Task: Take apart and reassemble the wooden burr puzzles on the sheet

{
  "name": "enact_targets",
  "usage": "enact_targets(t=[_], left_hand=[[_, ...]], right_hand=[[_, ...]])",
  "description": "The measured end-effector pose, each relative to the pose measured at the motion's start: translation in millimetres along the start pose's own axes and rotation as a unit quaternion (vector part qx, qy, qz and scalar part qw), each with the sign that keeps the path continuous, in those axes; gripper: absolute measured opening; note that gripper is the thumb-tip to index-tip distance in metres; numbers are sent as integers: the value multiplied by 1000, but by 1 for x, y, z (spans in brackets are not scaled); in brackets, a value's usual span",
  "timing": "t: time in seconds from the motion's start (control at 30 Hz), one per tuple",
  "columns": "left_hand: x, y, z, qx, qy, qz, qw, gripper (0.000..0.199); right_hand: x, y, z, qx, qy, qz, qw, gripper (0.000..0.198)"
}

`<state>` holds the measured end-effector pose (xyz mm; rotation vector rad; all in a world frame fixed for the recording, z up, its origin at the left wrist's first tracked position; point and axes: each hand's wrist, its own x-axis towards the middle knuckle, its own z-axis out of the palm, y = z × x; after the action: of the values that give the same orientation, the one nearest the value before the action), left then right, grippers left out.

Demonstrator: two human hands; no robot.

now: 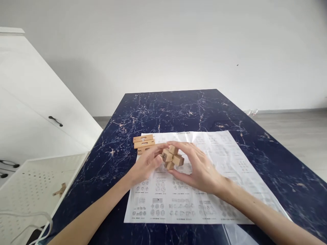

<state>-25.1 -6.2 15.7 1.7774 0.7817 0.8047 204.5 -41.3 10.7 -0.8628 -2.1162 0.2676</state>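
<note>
A small wooden burr puzzle (173, 158) of interlocking square bars is held over the printed sheet, with a dark number on its left block. My right hand (198, 166) grips it from the right, fingers on the top block and thumb beneath. From the left, my left hand (147, 163) has its fingertips and thumb at the numbered block, closed around that side. Just beyond my left hand lie flat wooden slotted pieces (144, 144), marked with numbers and partly on the sheet; the nearest is partly hidden by my hand.
An instruction sheet (184, 211) with small diagrams lies on the dark blue marbled table (163, 112). To the left stand a white cabinet (38, 85) and a lower white perforated surface (38, 180) bearing a wooden cross-shaped piece (59, 190) and a white cable (28, 213).
</note>
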Motion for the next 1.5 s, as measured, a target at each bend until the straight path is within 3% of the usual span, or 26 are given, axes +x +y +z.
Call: enact_targets(t=[0.1, 0.2, 0.33, 0.5, 0.8, 0.9, 0.97, 1.07, 1.13, 1.3, 1.5], left_hand=[[1, -4, -4, -64, -21, 0, 998, 70], [3, -9, -6, -95, 10, -10, 995, 68], [5, -12, -6, -71, 36, -37, 996, 75], [6, -12, -2, -44, 48, -21, 998, 73], [2, -12, 3, -20, 39, -16, 999, 75], [1, -12, 4, -34, 41, -8, 999, 77], [-1, -11, 4, -55, 35, -1, 998, 77], [-2, -10, 6, -82, 9, 19, 996, 84], [-3, -8, 8, -78, -2, 25, 997, 86], [-4, -1, 11, -44, 2, 35, 998, 80], [-6, -1, 16, 25, 59, 55, 996, 74]], right_hand=[[8, 0, 16, 40, 7, -9, 999, 69], [5, 2, 19, 61, 34, 27, 997, 65], [-5, 7, 17, 60, 94, 103, 988, 38], [-9, 13, 15, 63, 6, 135, 989, 9], [-9, 12, 20, 126, -75, 184, 972, 20], [-5, 15, 14, 228, -109, 230, 940, 24], [0, 19, 6, 334, -167, 248, 894, 25], [3, 28, -5, 488, -248, 235, 803, 25], [2, 32, -9, 501, -265, 255, 783, 23], [-4, 33, -6, 448, -239, 300, 807, 13], [-6, 21, 1, 285, -140, 317, 894, 13]])
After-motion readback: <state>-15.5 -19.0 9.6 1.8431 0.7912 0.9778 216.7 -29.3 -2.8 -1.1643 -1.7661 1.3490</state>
